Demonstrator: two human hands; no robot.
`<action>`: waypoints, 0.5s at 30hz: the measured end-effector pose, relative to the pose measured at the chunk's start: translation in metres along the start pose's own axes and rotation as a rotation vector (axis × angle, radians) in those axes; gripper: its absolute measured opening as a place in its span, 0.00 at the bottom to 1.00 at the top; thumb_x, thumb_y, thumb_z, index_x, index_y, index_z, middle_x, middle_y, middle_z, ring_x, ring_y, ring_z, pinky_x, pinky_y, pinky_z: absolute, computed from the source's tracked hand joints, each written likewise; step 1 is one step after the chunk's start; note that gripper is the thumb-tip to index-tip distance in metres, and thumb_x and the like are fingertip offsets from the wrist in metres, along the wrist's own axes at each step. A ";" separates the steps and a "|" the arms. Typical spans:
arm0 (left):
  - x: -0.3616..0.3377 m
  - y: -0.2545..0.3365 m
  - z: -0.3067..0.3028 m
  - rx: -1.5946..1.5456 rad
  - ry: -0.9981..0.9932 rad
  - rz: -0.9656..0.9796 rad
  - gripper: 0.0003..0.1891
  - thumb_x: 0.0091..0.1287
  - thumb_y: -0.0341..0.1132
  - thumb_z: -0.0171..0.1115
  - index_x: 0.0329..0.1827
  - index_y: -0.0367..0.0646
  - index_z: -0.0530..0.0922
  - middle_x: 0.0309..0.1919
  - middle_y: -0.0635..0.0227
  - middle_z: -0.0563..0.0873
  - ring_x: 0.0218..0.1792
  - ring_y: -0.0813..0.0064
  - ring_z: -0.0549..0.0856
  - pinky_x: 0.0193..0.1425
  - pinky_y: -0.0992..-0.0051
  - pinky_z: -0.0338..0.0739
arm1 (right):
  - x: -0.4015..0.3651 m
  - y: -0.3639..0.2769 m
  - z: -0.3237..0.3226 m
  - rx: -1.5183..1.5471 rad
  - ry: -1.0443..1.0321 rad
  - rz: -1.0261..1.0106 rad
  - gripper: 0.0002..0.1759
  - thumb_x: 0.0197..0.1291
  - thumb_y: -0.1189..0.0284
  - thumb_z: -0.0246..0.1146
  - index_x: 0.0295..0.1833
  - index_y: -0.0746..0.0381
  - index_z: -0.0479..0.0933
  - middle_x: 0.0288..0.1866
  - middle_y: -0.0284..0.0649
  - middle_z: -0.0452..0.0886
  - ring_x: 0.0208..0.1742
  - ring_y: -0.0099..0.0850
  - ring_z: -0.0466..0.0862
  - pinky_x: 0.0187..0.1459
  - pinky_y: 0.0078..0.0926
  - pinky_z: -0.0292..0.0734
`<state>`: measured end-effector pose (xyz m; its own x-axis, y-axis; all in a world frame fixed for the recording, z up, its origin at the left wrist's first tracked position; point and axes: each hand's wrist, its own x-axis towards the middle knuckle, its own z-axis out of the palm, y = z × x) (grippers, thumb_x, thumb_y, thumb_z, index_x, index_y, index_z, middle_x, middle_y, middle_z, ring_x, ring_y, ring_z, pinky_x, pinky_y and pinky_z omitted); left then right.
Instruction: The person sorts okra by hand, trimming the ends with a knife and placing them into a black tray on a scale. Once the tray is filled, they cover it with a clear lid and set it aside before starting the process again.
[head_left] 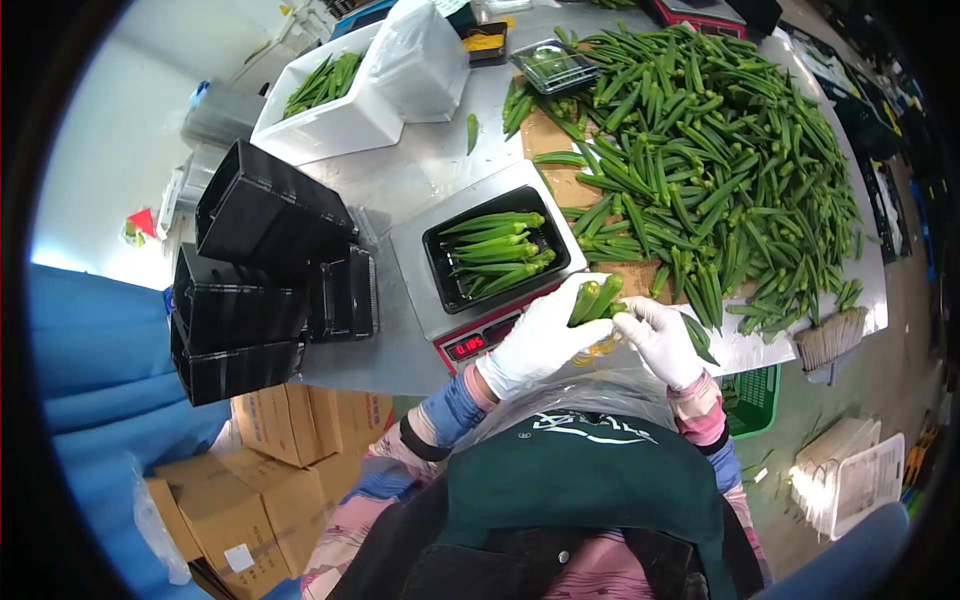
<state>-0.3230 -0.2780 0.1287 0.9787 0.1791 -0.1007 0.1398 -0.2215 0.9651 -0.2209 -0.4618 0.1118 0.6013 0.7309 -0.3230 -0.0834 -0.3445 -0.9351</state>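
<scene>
My left hand (545, 335), in a white glove, is closed around a few green okra pods (597, 298), their stem ends pointing up. My right hand (660, 342), also gloved, pinches the stem end of an okra pod beside the left one. Just left of my hands, a black plastic tray (437, 262) with several okra pods (500, 255) laid side by side sits on a digital scale (412, 290). Its red display (468, 346) appears to read 0.185. A large heap of okra (720, 160) covers the table's right side, close to my right hand.
Stacks of black trays (270, 215) stand at the table's left. Behind are a white foam box (330, 135) with okra and a wrapped okra pack (555, 66). A brush (832, 338) lies at the right edge; a green crate (757, 400) and cardboard boxes (240, 500) are below.
</scene>
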 end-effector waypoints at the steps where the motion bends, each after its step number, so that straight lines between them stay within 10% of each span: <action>1: 0.000 0.002 -0.008 0.072 0.050 0.044 0.26 0.66 0.36 0.70 0.67 0.43 0.74 0.52 0.55 0.87 0.54 0.59 0.87 0.59 0.67 0.79 | -0.001 -0.001 0.004 0.047 -0.002 -0.033 0.17 0.72 0.67 0.63 0.59 0.66 0.81 0.37 0.30 0.84 0.36 0.16 0.78 0.40 0.17 0.74; 4: 0.011 0.004 -0.041 0.405 0.280 0.262 0.27 0.65 0.32 0.70 0.68 0.49 0.74 0.49 0.57 0.88 0.48 0.60 0.89 0.55 0.69 0.81 | -0.003 -0.007 0.011 0.101 -0.014 -0.086 0.18 0.74 0.69 0.60 0.62 0.66 0.79 0.37 0.30 0.84 0.36 0.16 0.78 0.39 0.15 0.73; 10: 0.023 -0.049 -0.089 1.113 0.282 0.240 0.33 0.68 0.39 0.67 0.75 0.43 0.69 0.69 0.53 0.76 0.71 0.54 0.73 0.76 0.59 0.64 | 0.000 0.017 0.009 0.120 0.086 -0.071 0.17 0.75 0.70 0.60 0.62 0.67 0.79 0.38 0.32 0.84 0.39 0.18 0.80 0.42 0.17 0.76; 15: -0.002 -0.022 -0.136 0.799 0.240 0.233 0.32 0.73 0.38 0.63 0.78 0.43 0.65 0.74 0.54 0.72 0.76 0.57 0.68 0.80 0.64 0.61 | -0.007 0.018 -0.014 0.022 0.199 -0.082 0.16 0.75 0.69 0.60 0.61 0.65 0.80 0.35 0.32 0.84 0.34 0.18 0.79 0.39 0.16 0.75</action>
<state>-0.3486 -0.1434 0.1402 0.9497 0.2234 0.2193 0.0919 -0.8687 0.4867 -0.2156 -0.4812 0.0993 0.7516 0.6246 -0.2120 -0.0433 -0.2740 -0.9608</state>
